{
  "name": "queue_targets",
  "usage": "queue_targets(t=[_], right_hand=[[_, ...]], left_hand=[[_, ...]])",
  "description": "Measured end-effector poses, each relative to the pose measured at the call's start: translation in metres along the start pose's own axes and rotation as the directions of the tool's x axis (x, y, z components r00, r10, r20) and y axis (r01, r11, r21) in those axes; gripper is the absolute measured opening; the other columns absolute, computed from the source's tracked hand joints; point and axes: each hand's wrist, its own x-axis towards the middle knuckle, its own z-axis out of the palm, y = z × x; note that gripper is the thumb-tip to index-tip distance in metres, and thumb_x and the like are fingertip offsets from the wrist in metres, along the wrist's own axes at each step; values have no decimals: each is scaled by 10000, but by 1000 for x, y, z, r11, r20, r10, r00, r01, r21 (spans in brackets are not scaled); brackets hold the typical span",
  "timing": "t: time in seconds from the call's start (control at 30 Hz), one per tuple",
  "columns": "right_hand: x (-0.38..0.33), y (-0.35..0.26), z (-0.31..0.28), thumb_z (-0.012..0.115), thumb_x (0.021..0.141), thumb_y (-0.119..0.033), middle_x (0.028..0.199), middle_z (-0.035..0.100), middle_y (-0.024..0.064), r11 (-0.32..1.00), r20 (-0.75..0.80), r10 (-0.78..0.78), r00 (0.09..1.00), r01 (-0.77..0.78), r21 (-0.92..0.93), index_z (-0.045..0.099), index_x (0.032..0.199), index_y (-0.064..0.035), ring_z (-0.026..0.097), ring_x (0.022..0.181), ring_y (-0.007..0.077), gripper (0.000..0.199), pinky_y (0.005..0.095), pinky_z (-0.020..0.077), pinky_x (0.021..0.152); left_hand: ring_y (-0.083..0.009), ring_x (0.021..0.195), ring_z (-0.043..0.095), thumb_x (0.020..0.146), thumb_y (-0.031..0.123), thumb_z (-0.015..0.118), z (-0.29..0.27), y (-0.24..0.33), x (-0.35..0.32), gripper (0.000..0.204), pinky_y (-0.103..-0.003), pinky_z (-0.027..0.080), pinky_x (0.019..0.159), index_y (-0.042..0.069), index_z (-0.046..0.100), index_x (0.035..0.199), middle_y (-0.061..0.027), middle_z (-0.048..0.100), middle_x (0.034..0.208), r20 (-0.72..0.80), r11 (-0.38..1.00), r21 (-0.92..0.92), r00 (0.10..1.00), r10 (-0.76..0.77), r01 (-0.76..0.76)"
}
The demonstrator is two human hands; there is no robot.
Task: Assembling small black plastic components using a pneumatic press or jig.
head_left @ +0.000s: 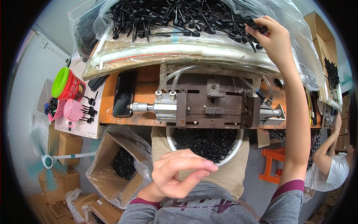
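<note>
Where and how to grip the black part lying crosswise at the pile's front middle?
Pinch the black part by its thick right end, likely from above on the near side: the thin stem points left, and that end lies exposed.

My left hand (pixel 177 173) hides part of the white basket's rim (pixel 236 145) at lower centre. Across the top, the frame cuts off the black parts (pixel 175 18); at lower left, fan blades (pixel 49 182) blur.
</note>
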Motion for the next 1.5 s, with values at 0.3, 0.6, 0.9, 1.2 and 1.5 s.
queue_targets(t=[0.3, 0.6, 0.9, 1.2, 1.5], right_hand=[[-94, -68, -13, 615, 659, 104, 898, 667, 140, 826, -269, -524, 808, 559, 74, 733, 969, -1, 671, 800, 271, 348, 337, 563, 672], [-189, -83, 5, 658, 627, -78, 997, 668, 214, 849, -150, -441, 885, 466, 248, 694, 1016, 109, 684, 723, 268, 434, 311, 569, 604], [-211, -79, 5, 699, 676, 125, 1017, 682, 197, 947, -207, -101, 973, 157, 280, 706, 1022, 69, 685, 798, 268, 350, 320, 563, 657], [-219, -87, -8, 722, 731, 124, 1047, 679, 179, 958, -168, -24, 985, 71, 279, 690, 1041, 43, 672, 839, 244, 321, 304, 551, 674], [-228, -83, -7, 677, 766, 194, 1035, 676, 239, 894, -182, 22, 983, 62, 443, 584, 1037, 60, 687, 927, 291, 317, 351, 601, 738]], left_hand=[[-228, 971, 672, 781, -78, 724, 5, -20, 15, 600, -289, 595, 771, -93, 491, 1333, -230, 601, 1205, -120, 975, 88, 974, -191, 202], [-221, 881, 722, 681, -38, 812, 8, -24, 7, 440, -278, 580, 717, -20, 702, 1107, -140, 717, 999, 61, 913, 393, 988, -141, 106], [-178, 832, 656, 649, 56, 817, 19, -54, 2, 355, -296, 533, 687, 56, 728, 993, -78, 698, 1004, 68, 610, 792, 997, -24, -39], [-160, 666, 637, 703, 106, 774, 23, -74, 9, 268, -275, 504, 678, 43, 721, 957, -86, 683, 1200, 228, 401, 894, 973, -22, -200], [-147, 585, 622, 703, 128, 786, 21, -72, 13, 243, -246, 494, 573, 57, 730, 929, -65, 687, 1197, 235, 387, 900, 971, -44, -200]])
